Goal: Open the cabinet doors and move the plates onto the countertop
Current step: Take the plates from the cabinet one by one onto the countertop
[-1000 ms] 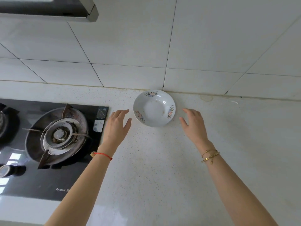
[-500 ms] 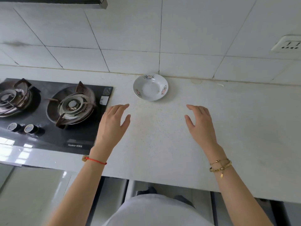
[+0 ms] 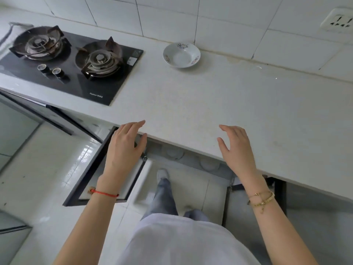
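Both hands hover at the near edge of the surface (image 3: 219, 104), fingers spread, holding nothing: left hand (image 3: 124, 150), right hand (image 3: 236, 148). One floral plate (image 3: 181, 55) sits far back by the tiled wall. Below, the cabinet door (image 3: 91, 173) stands open; pale round shapes (image 3: 174, 153) inside may be plates.

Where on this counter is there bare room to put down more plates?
The countertop is bare from the floral plate rightward along the tiled wall, and across the front strip ahead of the left hand and right hand. The stove crowds the left end.
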`<state>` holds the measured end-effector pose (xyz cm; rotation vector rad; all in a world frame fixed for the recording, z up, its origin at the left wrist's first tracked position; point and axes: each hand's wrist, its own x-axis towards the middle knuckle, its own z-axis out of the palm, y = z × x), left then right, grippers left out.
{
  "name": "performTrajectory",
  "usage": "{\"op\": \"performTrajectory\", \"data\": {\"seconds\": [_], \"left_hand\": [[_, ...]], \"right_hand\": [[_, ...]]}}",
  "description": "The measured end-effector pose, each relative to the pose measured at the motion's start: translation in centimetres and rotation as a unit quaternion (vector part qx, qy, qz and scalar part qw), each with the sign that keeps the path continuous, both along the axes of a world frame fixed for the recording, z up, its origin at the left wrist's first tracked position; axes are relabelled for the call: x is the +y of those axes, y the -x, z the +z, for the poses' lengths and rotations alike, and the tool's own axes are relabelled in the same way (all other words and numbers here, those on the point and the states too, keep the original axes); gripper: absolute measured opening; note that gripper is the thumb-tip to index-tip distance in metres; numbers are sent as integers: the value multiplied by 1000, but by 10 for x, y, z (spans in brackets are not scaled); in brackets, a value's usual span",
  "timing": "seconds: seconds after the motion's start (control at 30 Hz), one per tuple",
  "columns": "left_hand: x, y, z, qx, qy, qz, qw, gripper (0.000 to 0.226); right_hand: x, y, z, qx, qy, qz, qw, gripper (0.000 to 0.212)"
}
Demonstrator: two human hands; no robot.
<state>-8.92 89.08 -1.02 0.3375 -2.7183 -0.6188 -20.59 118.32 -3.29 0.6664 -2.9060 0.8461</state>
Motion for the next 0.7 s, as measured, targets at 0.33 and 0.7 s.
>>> {"op": "performTrajectory", "data": {"seconds": [0.33, 0.7], "left_hand": [[28, -122, -9, -22, -18, 34, 999, 34], [5, -179, -29, -47, -47, 33, 997, 33]], "right_hand": [[25, -96, -11, -8, 8, 25, 1000, 36], [-2, -171, -28, -22, 0, 2, 1000, 35]]}}
